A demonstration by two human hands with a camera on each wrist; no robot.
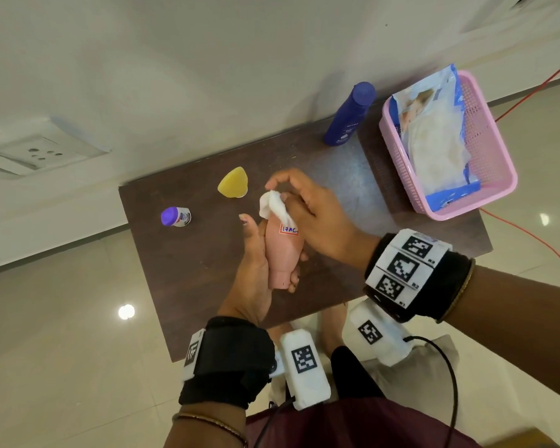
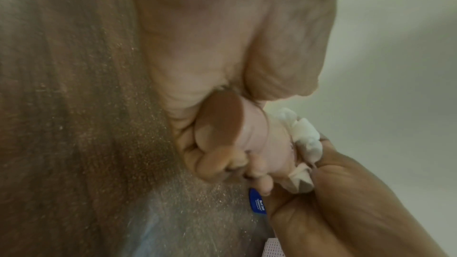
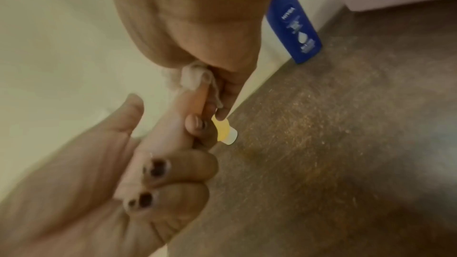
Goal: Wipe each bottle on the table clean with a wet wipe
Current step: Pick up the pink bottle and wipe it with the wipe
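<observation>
Hands [image 1: 256, 270] over brown table [image 1: 181, 270] (white wall [image 1: 207, 59]).

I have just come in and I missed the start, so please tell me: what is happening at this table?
A person is cleaning bottles. The left hand holds a pink bottle above the table, and the right hand rubs its upper end with a white wet wipe. A blue bottle, a yellow bottle and a small purple-capped bottle stand on the table. The wipes pack lies in a pink basket.
</observation>
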